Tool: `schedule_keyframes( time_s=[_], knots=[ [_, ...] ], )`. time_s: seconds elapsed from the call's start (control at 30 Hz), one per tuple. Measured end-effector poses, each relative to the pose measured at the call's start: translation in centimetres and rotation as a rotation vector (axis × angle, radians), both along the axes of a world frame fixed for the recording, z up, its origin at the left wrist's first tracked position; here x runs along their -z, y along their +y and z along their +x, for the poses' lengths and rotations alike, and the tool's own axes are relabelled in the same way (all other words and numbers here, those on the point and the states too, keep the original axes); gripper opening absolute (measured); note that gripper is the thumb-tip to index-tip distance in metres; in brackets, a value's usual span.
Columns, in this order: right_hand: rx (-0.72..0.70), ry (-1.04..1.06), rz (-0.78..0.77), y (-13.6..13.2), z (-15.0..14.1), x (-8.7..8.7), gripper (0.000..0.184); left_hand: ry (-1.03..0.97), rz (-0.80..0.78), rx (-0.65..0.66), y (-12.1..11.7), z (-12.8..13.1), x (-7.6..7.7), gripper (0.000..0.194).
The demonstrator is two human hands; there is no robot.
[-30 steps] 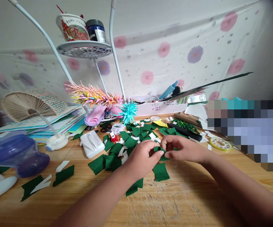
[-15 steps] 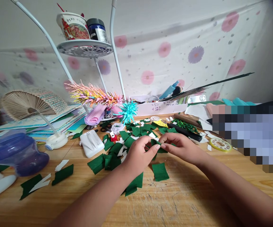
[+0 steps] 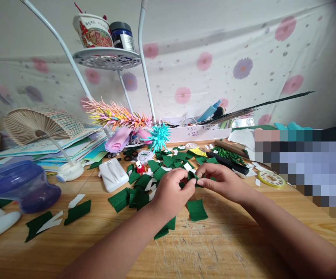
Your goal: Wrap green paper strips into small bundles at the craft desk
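Between my hands, over the middle of the table, is a small piece of dark green crepe paper (image 3: 192, 176). My left hand (image 3: 173, 190) pinches its left side between thumb and fingers. My right hand (image 3: 220, 181) pinches the right side, the fingertips of both hands almost touching. The paper looks bent or folded where they meet. Just below the hands a flat green paper square (image 3: 197, 210) lies on the wood. Many more green pieces (image 3: 118, 200) are scattered to the left of and behind my hands, some partly hidden by my left forearm.
A white plastic case (image 3: 113, 175) and a blue translucent tape dispenser (image 3: 37, 190) stand on the left. Behind are a turquoise spiky flower (image 3: 159, 137), a multicoloured spiky stem (image 3: 118, 116) and a white box (image 3: 197, 133). A yellow-rimmed spool (image 3: 271, 178) lies at right.
The green paper between my fingertips has bent up more, and the fingers have shifted slightly. Both hands stay in nearly the same place; the view has moved a little.
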State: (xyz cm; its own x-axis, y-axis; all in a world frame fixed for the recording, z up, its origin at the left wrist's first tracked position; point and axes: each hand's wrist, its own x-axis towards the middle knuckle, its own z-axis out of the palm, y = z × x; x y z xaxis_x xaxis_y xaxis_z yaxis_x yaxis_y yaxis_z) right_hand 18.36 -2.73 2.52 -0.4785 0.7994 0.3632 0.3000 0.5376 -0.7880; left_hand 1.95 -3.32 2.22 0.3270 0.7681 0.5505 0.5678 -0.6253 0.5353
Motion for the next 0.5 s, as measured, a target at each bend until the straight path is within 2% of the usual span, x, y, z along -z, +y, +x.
schedule_keyframes(
  time_s=[0.07, 0.27, 0.33, 0.5],
  knots=[
    [-0.010, 0.005, -0.032, -0.06, -0.01, -0.13, 0.014, -0.011, -0.019, 0.017, -0.05, 0.07, -0.02, 0.019],
    [-0.180, 0.106, -0.281, -0.11, -0.16, 0.29, 0.024, -0.017, -0.121, 0.154, -0.20, 0.09, -0.40, 0.020],
    [-0.163, 0.116, -0.269, -0.12, -0.19, 0.40, 0.024, -0.031, -0.144, 0.164, -0.16, 0.00, -0.50, 0.019],
    [-0.078, 0.040, -0.129, -0.05, -0.17, 0.34, 0.023, -0.083, -0.221, 0.122, 0.12, -0.16, -0.29, 0.016]
  ],
)
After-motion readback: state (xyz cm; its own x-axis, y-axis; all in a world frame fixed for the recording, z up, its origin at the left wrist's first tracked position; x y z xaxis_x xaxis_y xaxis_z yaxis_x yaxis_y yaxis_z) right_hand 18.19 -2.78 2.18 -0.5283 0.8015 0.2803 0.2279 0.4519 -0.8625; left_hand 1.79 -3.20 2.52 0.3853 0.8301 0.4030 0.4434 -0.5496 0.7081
